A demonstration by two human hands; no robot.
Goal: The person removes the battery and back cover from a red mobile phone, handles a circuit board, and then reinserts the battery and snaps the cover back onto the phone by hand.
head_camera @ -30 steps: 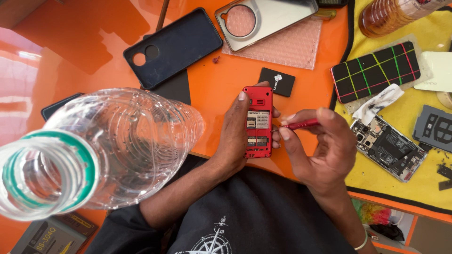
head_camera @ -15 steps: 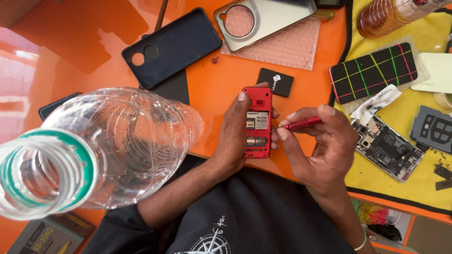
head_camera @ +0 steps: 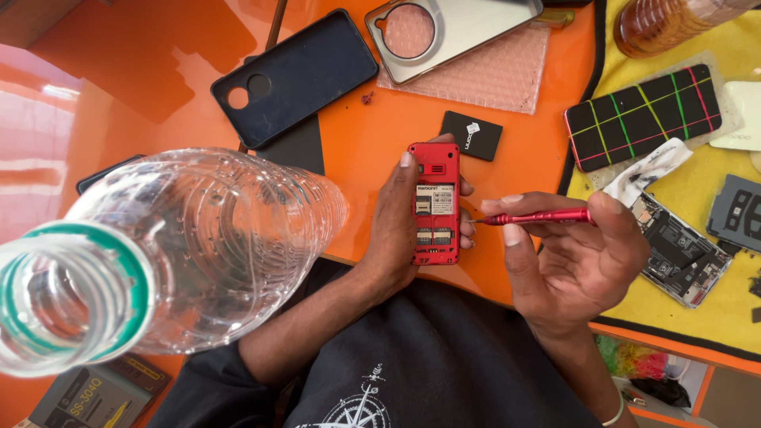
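My left hand (head_camera: 394, 228) grips a small red phone (head_camera: 434, 203) with its back cover off, so the battery bay and card slots show. The phone is held just above the orange table's (head_camera: 365, 143) front edge. My right hand (head_camera: 572, 261) holds a thin red screwdriver (head_camera: 539, 216) between thumb and fingers. Its tip points left at the phone's right edge, about mid-height. A small black battery (head_camera: 471, 135) lies flat on the table just above the phone.
A large clear plastic bottle (head_camera: 158, 254) with a green neck ring fills the left foreground. A dark phone case (head_camera: 295, 77), a silver back cover (head_camera: 452, 32) on bubble wrap and a yellow mat (head_camera: 713, 317) with an opened phone (head_camera: 682, 254) and parts surround the hands.
My right hand has shifted slightly, bringing the screwdriver more level with its tip at the phone's right edge. The left hand keeps the phone in the same place.
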